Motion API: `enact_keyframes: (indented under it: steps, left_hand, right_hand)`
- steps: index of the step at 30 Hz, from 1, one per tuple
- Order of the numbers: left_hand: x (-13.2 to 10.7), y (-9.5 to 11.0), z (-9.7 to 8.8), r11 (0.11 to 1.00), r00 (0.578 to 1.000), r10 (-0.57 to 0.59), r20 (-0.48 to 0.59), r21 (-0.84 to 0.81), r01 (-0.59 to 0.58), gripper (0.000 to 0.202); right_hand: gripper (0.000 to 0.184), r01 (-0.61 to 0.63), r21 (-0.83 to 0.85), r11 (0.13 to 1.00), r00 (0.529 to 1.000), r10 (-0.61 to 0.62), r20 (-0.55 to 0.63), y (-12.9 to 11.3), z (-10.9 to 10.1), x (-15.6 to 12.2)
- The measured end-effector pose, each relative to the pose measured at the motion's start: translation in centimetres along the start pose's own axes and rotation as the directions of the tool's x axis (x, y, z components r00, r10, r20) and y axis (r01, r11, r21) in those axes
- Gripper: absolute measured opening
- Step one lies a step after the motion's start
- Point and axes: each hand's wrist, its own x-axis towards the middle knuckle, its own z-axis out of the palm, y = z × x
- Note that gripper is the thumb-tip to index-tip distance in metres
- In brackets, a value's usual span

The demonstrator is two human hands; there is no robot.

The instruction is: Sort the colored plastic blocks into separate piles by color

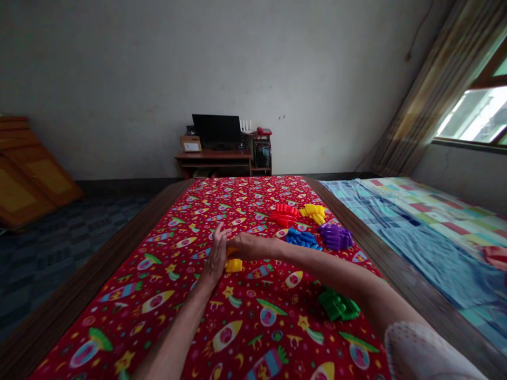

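My left hand (216, 253) stands on edge over the red patterned cloth (186, 274), its fingers stretched out. Its palm faces a yellow plastic block (234, 265) lying on the cloth, and the hand looks to be right beside it. My right hand (243, 246) reaches across from the right with curled fingers, closed on another yellow block whose edge shows under them. The rest of that block is hidden by the fingers. Between the two hands the gap is very small.
To the right lie piles of plastic blocks: red (284, 215), yellow (313, 212), blue (303, 239) and purple (336, 237). A green pile (338, 305) sits under my right forearm. A bed (420, 248) adjoins the table's right side. A desk with a monitor (217, 130) stands beyond.
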Motion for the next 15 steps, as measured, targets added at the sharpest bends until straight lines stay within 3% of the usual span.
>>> enact_keyframes:
  steps: [3,6,10,13,15]
  left_hand:
    - [0.1,-0.7,0.1,0.999,0.999,0.033,0.036,0.015,-0.033,0.057]
    - [0.1,-1.0,0.3,0.998,0.997,0.053,0.048,0.035,-0.055,0.055]
    - [0.1,-0.7,0.3,0.996,0.994,0.07,0.083,0.056,-0.075,0.054]
    - [0.1,-0.2,0.2,0.992,0.992,0.088,0.094,0.083,-0.096,0.052]
    - [0.1,0.2,0.1,0.988,0.988,0.106,0.113,0.103,-0.118,0.049]
  right_hand:
    - [0.011,-0.074,0.005,0.997,0.993,0.074,-0.094,0.7,-2.1,-2.0]
    - [0.018,-0.281,-0.09,0.955,0.925,0.245,-0.29,2.3,-5.3,-5.0]
    - [0.028,-0.574,-0.107,0.812,0.744,0.463,-0.481,6.0,-10.0,-11.2]
    - [0.034,-0.741,0.032,0.671,0.539,0.622,-0.568,9.3,-12.2,-16.6]
    - [0.036,-0.8,0.087,0.593,0.441,0.681,-0.584,11.0,-12.7,-19.7]
